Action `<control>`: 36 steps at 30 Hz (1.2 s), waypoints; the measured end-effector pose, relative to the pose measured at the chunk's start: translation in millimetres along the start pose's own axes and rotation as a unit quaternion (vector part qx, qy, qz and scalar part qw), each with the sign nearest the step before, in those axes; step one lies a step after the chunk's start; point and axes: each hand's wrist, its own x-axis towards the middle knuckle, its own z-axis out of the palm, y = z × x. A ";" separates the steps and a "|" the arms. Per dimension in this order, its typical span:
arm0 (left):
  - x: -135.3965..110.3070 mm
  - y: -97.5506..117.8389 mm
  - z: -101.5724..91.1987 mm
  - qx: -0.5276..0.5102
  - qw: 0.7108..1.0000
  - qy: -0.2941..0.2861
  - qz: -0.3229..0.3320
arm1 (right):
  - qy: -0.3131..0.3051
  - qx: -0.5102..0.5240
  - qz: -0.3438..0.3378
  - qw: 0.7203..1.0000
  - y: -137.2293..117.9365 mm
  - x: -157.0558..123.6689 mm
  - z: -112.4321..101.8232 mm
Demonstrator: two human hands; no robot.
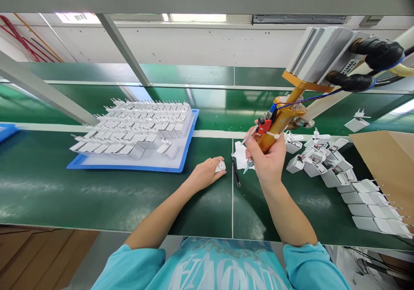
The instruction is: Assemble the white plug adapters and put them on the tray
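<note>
My left hand (pixel 204 174) rests on the green bench with its fingers closed around a small white plug casing (pixel 220 166). In my right hand (pixel 269 163) is an orange-yellow glue dispensing gun (pixel 284 116), fitted with a red valve piece and a silver lever. Its pale blue nozzle (pixel 247 168) points down and to the left, to the right of the casing and apart from it. Between my hands lie black tweezers (pixel 236 172) and a white scrap of paper (pixel 239 152), partly hidden behind the gun and my right hand.
At left, a blue-rimmed tray (pixel 186 152) bears many white plug casings in rows. Loose casings with wires (pixel 318 154) and a row of casings (pixel 371 199) lie at right beside brown cardboard (pixel 388 156). Hoses join the metal block (pixel 326 51) above. A green conveyor (pixel 220 109) runs behind.
</note>
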 end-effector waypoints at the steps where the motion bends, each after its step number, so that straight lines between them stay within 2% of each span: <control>1: -0.6 1.5 0.9 0.018 1.000 -0.003 0.000 | -0.001 -0.002 0.000 1.000 -0.3 0.2 0.0; 5: -0.5 3.3 4.4 0.055 0.998 0.010 0.029 | -0.017 -0.005 -0.012 1.000 -0.6 0.9 -0.8; 7: 2.9 -1.5 3.3 0.074 0.996 0.045 0.037 | -0.015 -0.005 -0.019 1.000 0.1 1.3 -1.5; 10: 9.1 -20.0 -8.3 0.118 0.981 0.156 -0.010 | -0.016 0.003 -0.026 1.000 1.2 2.7 -1.9; 12: 9.1 -37.7 -21.8 0.153 0.956 0.242 -0.068 | -0.020 0.006 -0.023 0.999 1.4 3.4 -2.0; 14: 4.1 -56.0 -35.5 0.190 0.930 0.291 -0.120 | -0.020 0.001 -0.017 1.000 1.4 3.5 -2.1; 18: -14.0 -83.4 -49.0 0.240 0.910 0.294 -0.166 | -0.015 -0.006 -0.010 1.000 1.7 3.2 -3.3; 23: -25.7 -95.6 -37.9 0.247 0.892 0.333 -0.179 | -0.024 -0.013 -0.010 1.000 2.6 3.3 -4.8; 25: -24.8 -97.7 -32.3 0.223 0.889 0.351 -0.190 | -0.021 -0.014 -0.013 1.000 2.9 3.3 -4.9; 28: -23.0 -98.8 -29.2 0.141 0.899 0.347 -0.225 | -0.016 -0.019 -0.014 1.000 3.1 3.3 -4.7; 31: -24.8 -98.3 -33.7 -0.039 0.904 0.349 -0.242 | -0.017 -0.025 -0.011 0.999 2.8 3.1 -4.9; 34: -30.8 -100.4 -44.0 -0.225 0.867 0.376 -0.236 | -0.016 -0.022 -0.006 1.000 2.7 3.1 -5.3; 36: -35.9 -103.2 -52.7 -0.297 0.842 0.384 -0.237 | -0.011 -0.020 -0.004 1.000 2.5 3.2 -5.1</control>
